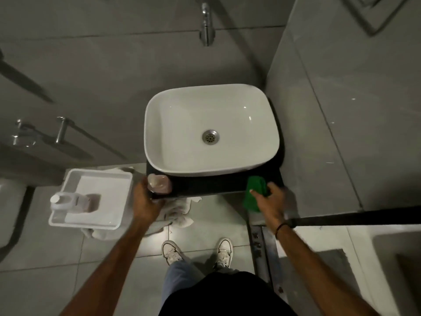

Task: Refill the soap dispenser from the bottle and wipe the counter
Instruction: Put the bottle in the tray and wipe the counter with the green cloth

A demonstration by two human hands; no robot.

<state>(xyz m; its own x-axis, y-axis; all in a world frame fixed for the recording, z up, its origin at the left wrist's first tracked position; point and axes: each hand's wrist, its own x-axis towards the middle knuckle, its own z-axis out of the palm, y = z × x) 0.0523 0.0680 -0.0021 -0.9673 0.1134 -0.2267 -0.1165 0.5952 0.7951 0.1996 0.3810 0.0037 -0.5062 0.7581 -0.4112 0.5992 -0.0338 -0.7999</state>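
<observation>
A pink soap dispenser (159, 184) stands on the black counter (205, 185) at its front left corner, below the white basin (211, 128). My left hand (145, 199) wraps around the dispenser's left side. My right hand (268, 201) presses a green cloth (255, 192) onto the counter's front right corner, with part of the cloth hanging over the edge. The refill bottle (73, 202), white-capped with pinkish liquid, lies on its side in a white tray (91, 179) to the left of the counter.
A chrome tap (206, 26) comes out of the tiled wall above the basin. A crumpled whitish rag (177, 215) lies under the counter's front edge. A dark bar (355, 218) juts in from the right beside my right wrist. My shoes stand on the tiled floor below.
</observation>
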